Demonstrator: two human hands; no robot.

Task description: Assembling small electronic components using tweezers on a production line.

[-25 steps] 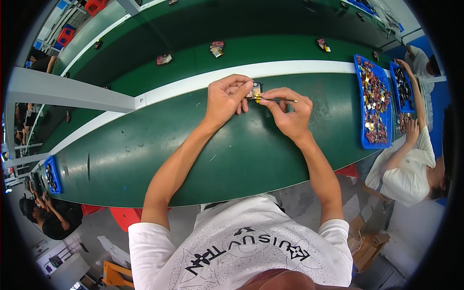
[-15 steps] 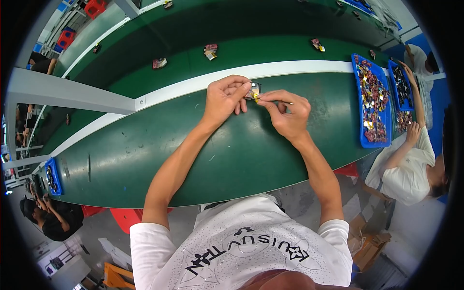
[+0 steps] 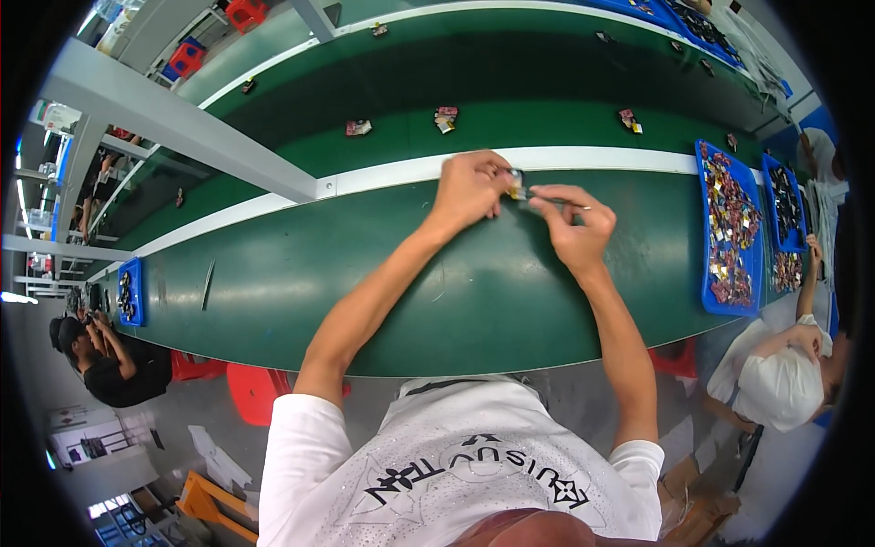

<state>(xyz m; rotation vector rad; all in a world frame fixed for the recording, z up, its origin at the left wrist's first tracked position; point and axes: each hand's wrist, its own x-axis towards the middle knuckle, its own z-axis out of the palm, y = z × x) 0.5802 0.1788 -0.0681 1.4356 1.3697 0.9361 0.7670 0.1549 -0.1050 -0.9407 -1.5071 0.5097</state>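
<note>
Above the green worktable [image 3: 365,283], my left hand [image 3: 469,190] pinches a small metallic part [image 3: 516,183] between thumb and fingers. My right hand [image 3: 572,224] holds a thin dark tool [image 3: 547,202] whose tip touches that part. Both hands meet near the white strip [image 3: 383,173] along the table's far edge. The part is mostly hidden by my fingers.
Two blue trays [image 3: 729,228] [image 3: 786,205] full of small parts sit at the right, next to a seated person in white [image 3: 784,374]. Small items [image 3: 446,118] [image 3: 358,128] [image 3: 628,119] lie on the green belt beyond. Another person [image 3: 100,356] sits at the left by a small blue tray [image 3: 130,292].
The items on the far belt have drifted left. My hands stay together on the small part, shifted slightly, still working with the tool.
</note>
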